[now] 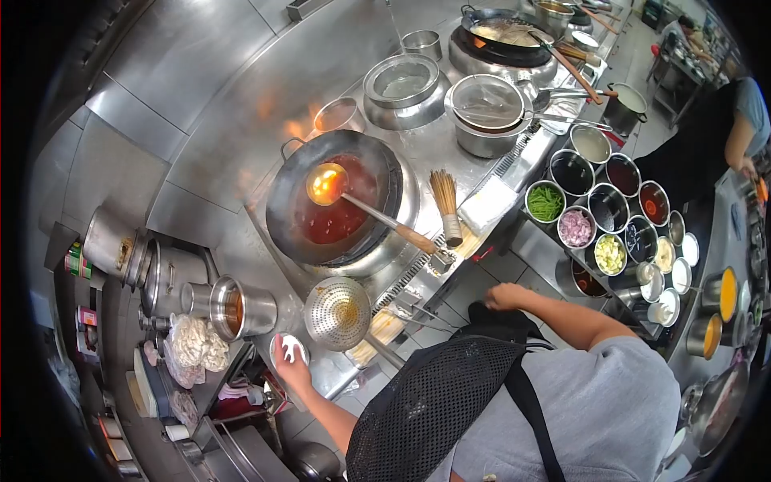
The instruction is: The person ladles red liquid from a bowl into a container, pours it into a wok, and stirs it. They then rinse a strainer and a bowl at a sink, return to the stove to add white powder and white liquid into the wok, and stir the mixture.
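My left hand point(291, 371) is closed round the near side of a small bowl point(301, 352) with something white in it, at the counter's left end. My right hand point(503, 296) hangs over the floor in front of me, its fingers curled; whatever may be inside them is hidden. Dark red liquid fills part of the wok point(289, 233) on the burner. A ladle point(328, 185) lies across it, its bowl over the liquid and its wooden handle point(415, 237) resting toward the counter edge. Beside the left hand sits a perforated strainer point(337, 315).
Flames point(301, 127) rise behind the wok. A bamboo brush point(445, 207) lies on the counter. Several ingredient tubs, including chopped greens point(544, 202), stand at right. A steel pot point(239, 309) is left of the bowl. Another person point(711, 145) stands at far right.
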Demonstrator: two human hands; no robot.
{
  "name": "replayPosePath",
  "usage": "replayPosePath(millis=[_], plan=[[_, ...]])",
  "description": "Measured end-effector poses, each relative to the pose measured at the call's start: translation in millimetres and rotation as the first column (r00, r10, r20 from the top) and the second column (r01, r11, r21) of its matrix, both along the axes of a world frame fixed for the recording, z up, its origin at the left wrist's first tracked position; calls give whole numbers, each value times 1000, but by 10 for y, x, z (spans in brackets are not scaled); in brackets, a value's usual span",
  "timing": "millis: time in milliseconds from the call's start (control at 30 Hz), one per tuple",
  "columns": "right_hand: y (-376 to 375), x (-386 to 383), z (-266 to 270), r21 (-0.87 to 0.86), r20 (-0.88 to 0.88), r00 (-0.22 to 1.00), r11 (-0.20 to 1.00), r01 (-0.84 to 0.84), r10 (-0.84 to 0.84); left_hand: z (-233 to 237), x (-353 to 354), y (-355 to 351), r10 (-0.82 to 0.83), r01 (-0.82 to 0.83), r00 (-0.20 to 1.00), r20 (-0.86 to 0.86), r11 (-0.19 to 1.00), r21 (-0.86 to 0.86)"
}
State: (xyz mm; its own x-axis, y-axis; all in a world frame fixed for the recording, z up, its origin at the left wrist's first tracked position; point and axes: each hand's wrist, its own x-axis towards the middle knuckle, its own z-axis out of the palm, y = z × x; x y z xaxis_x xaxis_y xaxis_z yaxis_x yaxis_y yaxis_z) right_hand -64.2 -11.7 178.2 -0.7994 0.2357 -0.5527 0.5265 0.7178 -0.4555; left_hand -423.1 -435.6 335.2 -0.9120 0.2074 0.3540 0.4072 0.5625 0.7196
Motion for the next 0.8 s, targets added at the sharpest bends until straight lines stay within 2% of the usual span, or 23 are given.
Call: replayPosePath(millis=[33, 100, 133, 167, 200, 267, 300, 333, 400, 433, 467, 500, 533, 600, 633, 667, 733, 767, 800], plan=[[20, 161, 40, -43, -10, 1000, 999, 17, -18, -125, -39, -3, 21, 5, 989, 147, 985, -175], [44, 194, 111, -96, -33, 998, 995, 41, -44, -314, -36, 134, 11, 9, 988, 154, 991, -130], [102, 120, 113, -95, -224, 956, 981, 171, -188, -375, -24, 204, -6, 19, 986, 165, 997, -78], [158, 50, 135, -118, -399, 860, 948, 296, -319, -363, 44, 322, -35, 42, 985, 172, 998, -36], [238, -134, 339, -97, -470, 813, 936, 339, -344, -399, 97, 359, -41, 49, 985, 170, 998, -41], [329, -542, 663, -11, -563, 757, 919, 393, -330, -556, 85, 488, -70, 80, 971, 230, 996, -32], [353, -760, 778, 9, -589, 738, 910, 414, -330, -723, 36, 474, -124, 116, 968, 218, 992, 51], [393, -976, 798, 10, -602, 740, 923, 384, -301, -703, 54, 519, -121, 112, 972, 203, 992, 54], [436, -1430, 662, 107, -737, 646, 911, 399, -197, -640, 159, 569, -127, 113, 964, 235, 991, 72], [428, -1618, 657, 100, -746, 639, 917, 386, -187, -577, 200, 553, -125, 114, 964, 233, 992, 62], [407, -1794, 794, -454, -531, 608, 804, 385, -590, -568, 206, 481, -109, 97, 970, 219, 993, 62], [364, -1940, 944, -839, -122, 598, 404, 364, -792, -588, 205, 400, -113, 102, 971, 213, 993, 64], [272, -2025, 1080, -840, -130, 609, 413, 353, -783, -609, 220, 301, -120, 108, 970, 212, 992, 66], [128, -2136, 1307, -959, 213, 696, -12, 282, -686, -610, 280, 112, -78, 69, 974, 212, 997, 46], [70, -2206, 1360, -943, 304, 687, -104, 316, -660, -618, 322, 28, -51, 44, 967, 248, 998, 34], [35, -2256, 1346, -945, 290, 697, -81, 318, -656, -630, 365, -52, -23, 18, 959, 284, 1000, 22], [61, -2330, 1197, -887, 407, 772, -412, 207, -487, -614, 437, -185, -2, -14, 959, 282, 998, 53], [78, -2310, 1180, -826, 405, 829, -543, 151, -386, -616, 472, -266, 14, -32, 958, 287, 998, 59], [88, -2289, 1173, -831, 403, 835, -531, 164, -374, -632, 499, -352, 30, -52, 957, 290, 996, 69]])
